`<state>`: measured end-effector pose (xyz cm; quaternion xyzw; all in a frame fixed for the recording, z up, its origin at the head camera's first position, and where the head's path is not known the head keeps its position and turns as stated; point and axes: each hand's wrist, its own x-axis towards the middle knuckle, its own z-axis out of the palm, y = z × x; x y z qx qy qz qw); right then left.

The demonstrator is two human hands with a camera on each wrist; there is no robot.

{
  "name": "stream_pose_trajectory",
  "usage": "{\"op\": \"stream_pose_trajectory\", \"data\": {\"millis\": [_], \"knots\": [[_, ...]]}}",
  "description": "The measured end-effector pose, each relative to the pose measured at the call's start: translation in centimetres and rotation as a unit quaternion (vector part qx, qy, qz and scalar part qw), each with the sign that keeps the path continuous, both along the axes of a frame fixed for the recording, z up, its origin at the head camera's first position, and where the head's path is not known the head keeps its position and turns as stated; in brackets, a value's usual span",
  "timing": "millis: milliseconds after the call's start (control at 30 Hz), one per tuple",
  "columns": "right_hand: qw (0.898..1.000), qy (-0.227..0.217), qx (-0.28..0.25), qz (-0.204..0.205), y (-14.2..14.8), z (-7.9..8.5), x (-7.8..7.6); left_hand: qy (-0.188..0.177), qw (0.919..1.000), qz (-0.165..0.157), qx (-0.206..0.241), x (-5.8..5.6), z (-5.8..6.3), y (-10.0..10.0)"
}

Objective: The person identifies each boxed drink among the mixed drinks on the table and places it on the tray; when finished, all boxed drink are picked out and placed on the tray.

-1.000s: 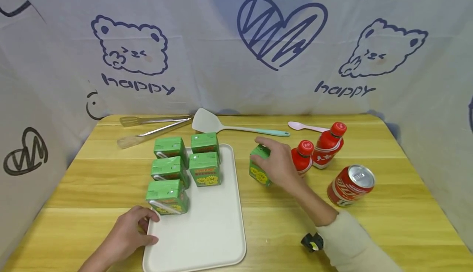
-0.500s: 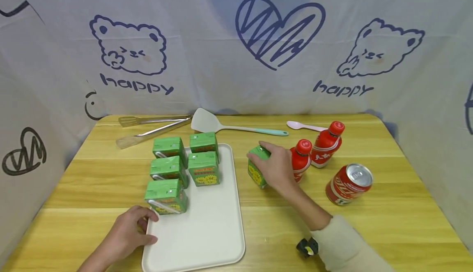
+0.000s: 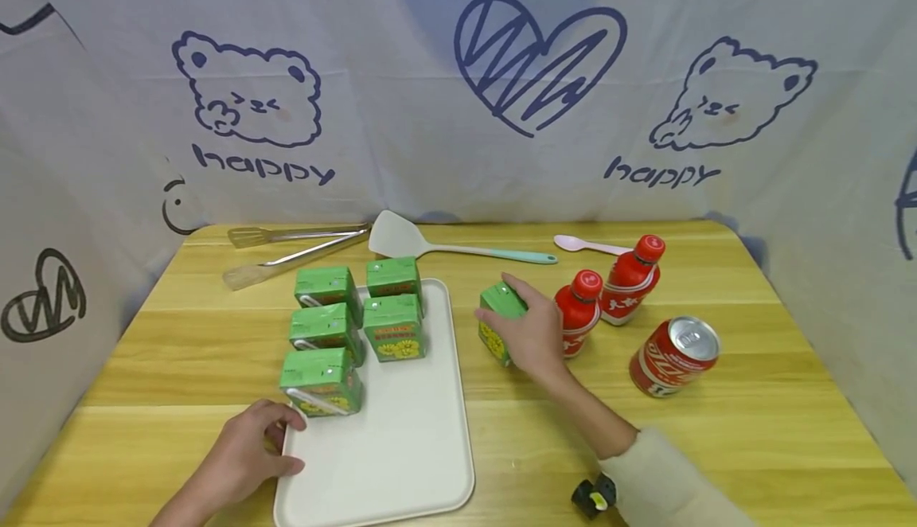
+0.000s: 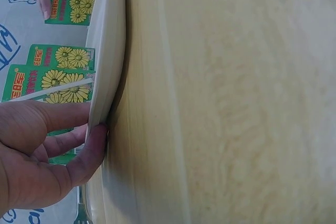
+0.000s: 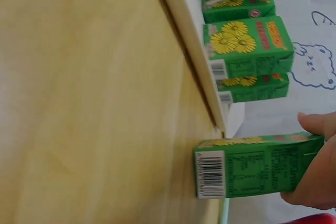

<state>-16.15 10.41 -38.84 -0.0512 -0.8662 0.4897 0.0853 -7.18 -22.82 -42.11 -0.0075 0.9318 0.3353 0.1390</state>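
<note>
My right hand (image 3: 533, 328) holds a green drink carton (image 3: 492, 336) by its upper part, thumb and fingers on opposite sides. The carton stands upright right of the white tray (image 3: 401, 463); the right wrist view shows its barcode side (image 5: 252, 171). At the tray's left edge, my left hand (image 3: 239, 447) grips the rim, with fingertips on both sides of it in the left wrist view. Several matching cartons stand in two columns at the tray's far left, among them a front one (image 3: 325, 384) with a straw on its side and one in the second column (image 3: 396, 328).
Two red bottles (image 3: 579, 316) (image 3: 630, 284) and a red can (image 3: 673, 356) stand right of my right hand. Metal tongs (image 3: 301, 252), a spatula (image 3: 466, 250) and a pink spoon (image 3: 587, 245) lie along the back. A small black object (image 3: 593, 497) shows beside my right sleeve.
My right hand's fingers have settled from above onto the green drink carton, which has turned slightly. The left hand stays at the tray's rim. The head view has shifted a little.
</note>
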Motion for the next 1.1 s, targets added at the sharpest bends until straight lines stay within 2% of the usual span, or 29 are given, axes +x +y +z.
{"op": "stream_pose_trajectory", "data": {"millis": [233, 433, 633, 900, 1100], "knots": [[0.998, 0.056, -0.025, -0.032, -0.5, -1.1, 0.3, 0.0, 1.0, 0.002, -0.002, 0.0, 0.0, 0.0], [0.996, 0.076, -0.035, -0.043, -0.7, -1.5, 0.3, -0.002, 1.0, 0.003, 0.005, 0.0, 0.1, 0.0], [0.996, 0.07, -0.021, -0.044, -0.5, -1.3, 0.1, -0.007, 0.9999, 0.008, 0.001, 0.0, 0.1, 0.1], [0.999, 0.035, -0.033, -0.021, -0.2, -0.8, 0.2, -0.01, 0.9999, 0.009, 0.0, -0.1, 0.1, 0.1], [0.998, 0.04, -0.041, -0.004, -0.3, -0.4, 0.3, -0.009, 0.9999, 0.008, 0.002, 0.0, 0.1, 0.0]]}}
